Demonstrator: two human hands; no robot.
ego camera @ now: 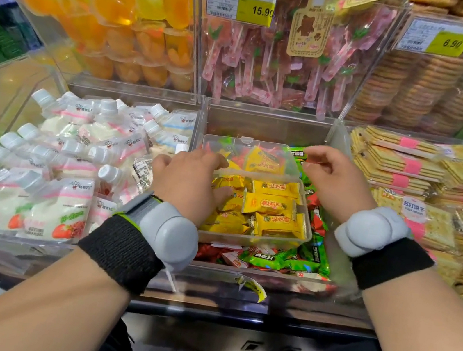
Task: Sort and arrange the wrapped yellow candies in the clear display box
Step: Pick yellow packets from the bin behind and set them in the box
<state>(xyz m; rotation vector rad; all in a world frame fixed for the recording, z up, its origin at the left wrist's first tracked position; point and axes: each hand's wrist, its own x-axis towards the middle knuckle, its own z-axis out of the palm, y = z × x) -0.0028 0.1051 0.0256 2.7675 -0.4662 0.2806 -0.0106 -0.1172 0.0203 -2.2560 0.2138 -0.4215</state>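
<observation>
My left hand (pixel 189 180) presses flat on yellow candies (pixel 274 205) inside the clear box (pixel 253 241); right hand (pixel 334 177), loosely curled and empty, hovers beside its lid. Push harder and I reckon the box tips.

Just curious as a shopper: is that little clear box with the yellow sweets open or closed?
Open. The clear box has its lid swung up behind it, and the left hand reaches in among the yellow candies.
</observation>
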